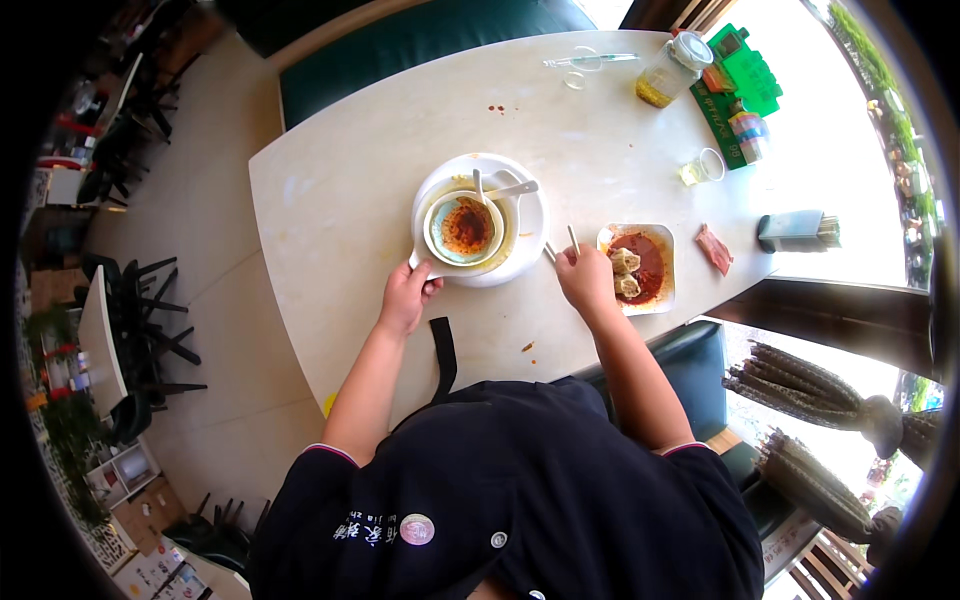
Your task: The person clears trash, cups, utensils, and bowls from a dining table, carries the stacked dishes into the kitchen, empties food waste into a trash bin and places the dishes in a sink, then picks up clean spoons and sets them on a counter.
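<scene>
My left hand [405, 297] is closed on the near-left edge of a stack of white dishes. At the bottom lies a round white plate [532, 238]. On it rests a larger bowl, and nested inside is a small bowl [431, 216] with red, oily residue. Two white spoons [515, 189] lean across the bowls. Pale chopsticks [573, 238] stick out from my right hand [585, 280], which grips them just left of a square white dish [668, 243]. In that dish, dumplings [626, 262] sit in red sauce.
A black strap [443, 350] lies nearby. To the right are a crumpled reddish tissue [713, 250], a glass [706, 166], and a metal holder [797, 232]. Farther back stand a lidded jar [672, 72] and a green box [718, 118]. A green bench [410, 60] borders the table's far side.
</scene>
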### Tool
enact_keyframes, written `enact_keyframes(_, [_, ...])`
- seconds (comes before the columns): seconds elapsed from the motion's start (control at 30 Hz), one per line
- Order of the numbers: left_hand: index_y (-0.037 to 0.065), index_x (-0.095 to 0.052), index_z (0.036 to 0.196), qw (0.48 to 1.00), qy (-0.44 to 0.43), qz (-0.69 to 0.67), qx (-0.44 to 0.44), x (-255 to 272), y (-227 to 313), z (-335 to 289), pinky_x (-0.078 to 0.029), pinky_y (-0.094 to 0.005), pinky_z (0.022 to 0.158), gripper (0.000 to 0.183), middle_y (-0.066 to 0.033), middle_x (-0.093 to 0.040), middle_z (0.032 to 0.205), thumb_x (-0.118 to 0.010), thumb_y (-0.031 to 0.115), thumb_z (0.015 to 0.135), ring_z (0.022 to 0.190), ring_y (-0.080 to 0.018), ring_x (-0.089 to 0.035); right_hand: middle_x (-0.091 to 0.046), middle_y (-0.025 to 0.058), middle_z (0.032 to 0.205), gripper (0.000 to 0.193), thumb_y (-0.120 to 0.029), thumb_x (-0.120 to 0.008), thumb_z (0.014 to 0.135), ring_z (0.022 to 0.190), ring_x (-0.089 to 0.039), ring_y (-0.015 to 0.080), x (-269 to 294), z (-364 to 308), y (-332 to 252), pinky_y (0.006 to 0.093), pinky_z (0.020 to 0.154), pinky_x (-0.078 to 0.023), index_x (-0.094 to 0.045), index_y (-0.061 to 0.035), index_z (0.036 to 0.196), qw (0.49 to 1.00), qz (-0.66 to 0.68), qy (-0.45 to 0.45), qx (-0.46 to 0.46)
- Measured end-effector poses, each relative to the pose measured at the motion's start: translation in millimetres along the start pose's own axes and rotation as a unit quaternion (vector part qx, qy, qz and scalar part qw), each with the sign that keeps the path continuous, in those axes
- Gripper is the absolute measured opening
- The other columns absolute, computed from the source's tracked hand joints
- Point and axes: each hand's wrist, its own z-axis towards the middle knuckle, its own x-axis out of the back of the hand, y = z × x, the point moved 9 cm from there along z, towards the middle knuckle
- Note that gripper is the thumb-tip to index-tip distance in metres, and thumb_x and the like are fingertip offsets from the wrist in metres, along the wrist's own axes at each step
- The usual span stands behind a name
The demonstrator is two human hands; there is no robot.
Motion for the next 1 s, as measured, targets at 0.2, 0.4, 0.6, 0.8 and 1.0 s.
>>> enact_keyframes(0.2, [0.004, -0.053, 0.093, 1.0, 0.002, 0.005, 0.001, -10.6, -2.9, 12.2, -0.041, -0.0201, 0.054, 0.015, -0.004, -0.057, 0.073, -0.046, 0.017, 0.091, 0.058, -0.0066, -0.048, -0.052, 0.0249, 0.094, 0.017, -0.009, -0.051, 0.079, 0.083, -0.057, 0.0389, -46.5, 10.6, 25.5, 0.0418, 0.075, -0.048, -0.053, 0.0054, 0.088, 0.993, -0.092, -0.069, 0.009])
enact_keyframes(0.4, [0.005, -0.052, 0.096, 0.996, 0.025, 0.076, 0.048, -7.0, -8.4, 13.2, -0.043, -0.0218, 0.055, 0.019, -0.0042, -0.057, 0.074, -0.045, 0.022, 0.092, 0.06, -0.009, -0.051, -0.054, 0.0239, 0.098, 0.011, -0.001, -0.045, 0.081, 0.088, -0.058, 0.0388, -61.4, 14.7, 29.3, 0.0431, 0.075, -0.049, -0.052, 0.0035, 0.088, 0.988, -0.092, -0.119, -0.029])
enact_keyframes(0.6, [0.005, -0.052, 0.094, 0.988, 0.067, 0.105, 0.091, -6.0, -6.2, -1.2, -0.044, -0.0218, 0.058, 0.02, -0.0043, -0.057, 0.078, -0.045, 0.024, 0.092, 0.065, -0.0098, -0.053, -0.059, 0.0214, 0.095, 0.014, -0.003, -0.051, 0.078, 0.088, -0.059, 0.035, -68.3, 10.0, 31.0, 0.0406, 0.075, -0.049, -0.058, 0.0013, 0.089, 0.978, -0.096, -0.183, -0.035])
enact_keyframes(0.8, [0.005, -0.055, 0.094, 0.983, 0.087, 0.126, 0.099, 16.9, -5.7, -41.0, -0.043, -0.0198, 0.061, 0.019, -0.0023, -0.057, 0.08, -0.048, 0.022, 0.09, 0.069, -0.008, -0.053, -0.058, 0.0235, 0.096, 0.015, -0.002, -0.05, 0.078, 0.087, -0.06, 0.0354, -72.6, 5.9, 42.9, 0.0402, 0.075, -0.05, -0.058, 0.003, 0.09, 0.982, -0.088, -0.163, -0.038])
enact_keyframes(1.0, [0.005, -0.055, 0.096, 0.982, 0.084, 0.134, 0.102, 21.6, -4.1, -70.1, -0.042, -0.0198, 0.063, 0.019, -0.0026, -0.057, 0.081, -0.047, 0.021, 0.09, 0.071, -0.0083, -0.053, -0.058, 0.0257, 0.088, 0.012, -0.003, -0.05, 0.076, 0.082, -0.059, 0.0382, -60.4, -1.5, 43.1, 0.0424, 0.072, -0.049, -0.054, 0.0049, 0.084, 0.993, -0.062, -0.104, -0.005])
